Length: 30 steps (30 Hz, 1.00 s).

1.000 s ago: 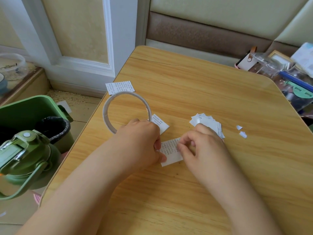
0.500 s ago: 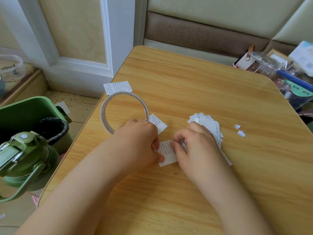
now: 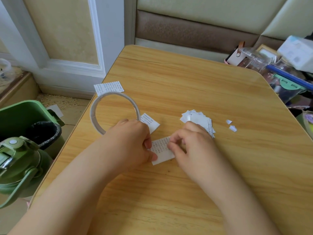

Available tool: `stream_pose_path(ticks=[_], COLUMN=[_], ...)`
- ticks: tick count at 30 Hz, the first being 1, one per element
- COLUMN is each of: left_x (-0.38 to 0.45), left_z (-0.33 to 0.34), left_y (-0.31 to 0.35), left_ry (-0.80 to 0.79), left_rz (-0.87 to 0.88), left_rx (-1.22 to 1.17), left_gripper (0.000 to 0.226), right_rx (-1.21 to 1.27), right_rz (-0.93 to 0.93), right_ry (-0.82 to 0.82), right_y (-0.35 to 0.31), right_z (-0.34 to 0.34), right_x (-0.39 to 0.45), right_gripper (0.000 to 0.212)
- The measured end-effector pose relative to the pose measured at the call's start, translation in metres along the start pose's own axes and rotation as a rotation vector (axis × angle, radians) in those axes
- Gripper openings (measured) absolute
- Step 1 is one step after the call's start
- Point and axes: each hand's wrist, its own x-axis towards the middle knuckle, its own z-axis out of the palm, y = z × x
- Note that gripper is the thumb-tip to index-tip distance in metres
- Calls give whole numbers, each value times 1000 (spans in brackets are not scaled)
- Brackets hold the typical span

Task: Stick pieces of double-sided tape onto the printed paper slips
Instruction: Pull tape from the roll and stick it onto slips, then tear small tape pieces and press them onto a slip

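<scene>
A printed paper slip [image 3: 160, 150] lies on the wooden table [image 3: 194, 85] between my hands. My left hand [image 3: 130, 143] holds its left edge, thumb on the paper and fingers curled. My right hand [image 3: 193, 145] pinches at the slip's upper right edge with curled fingertips; any tape piece there is hidden. The thin ring of double-sided tape [image 3: 93, 116] lies flat just beyond my left hand. A second slip [image 3: 151, 123] lies beside the ring, a third [image 3: 109, 86] at the table's left edge, and a fanned stack of slips [image 3: 198, 119] lies behind my right hand.
Two small white scraps [image 3: 231, 125] lie right of the stack. A green bin [image 3: 20, 114] with a black liner and a green bottle [image 3: 18, 165] stand on the floor to the left. A cluttered heap of plastic bags and boxes [image 3: 279, 68] borders the table's far right.
My right hand slid left over the slip, then drew back slightly to its right edge. My left hand has stayed on the slip's left edge.
</scene>
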Motion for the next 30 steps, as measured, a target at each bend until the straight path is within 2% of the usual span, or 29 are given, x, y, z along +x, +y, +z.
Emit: stream_pose_path(ticks=[4, 8, 12, 16, 20, 24, 28, 30], left_x=[0, 0, -1, -1, -1, 0, -1, -1], left_z=[1, 0, 1, 0, 0, 0, 0, -1], left_y=[0, 1, 1, 2, 2, 3, 3, 3], left_ry=[-1, -1, 7, 1, -3, 5, -5, -3], left_rz=[-2, -13, -2, -11, -13, -16, -23, -26], left_rx=[-4, -3, -8, 6, -1, 12, 4, 7], left_gripper=[21, 21, 19, 19, 21, 20, 19, 20], right_rx=[84, 20, 80, 29, 82, 10, 46, 12], right_rz=[-66, 19, -79, 8, -91, -52, -119, -82], right_ry=[-109, 15, -92, 47, -55, 46, -93, -53], right_y=[-3, 2, -4, -2, -10, -8, -12, -6], right_z=[1, 0, 2, 6, 9, 9, 6, 2], right_x=[-7, -2, -7, -1, -2, 2, 0, -1], right_gripper=[7, 9, 6, 10, 8, 8, 9, 9])
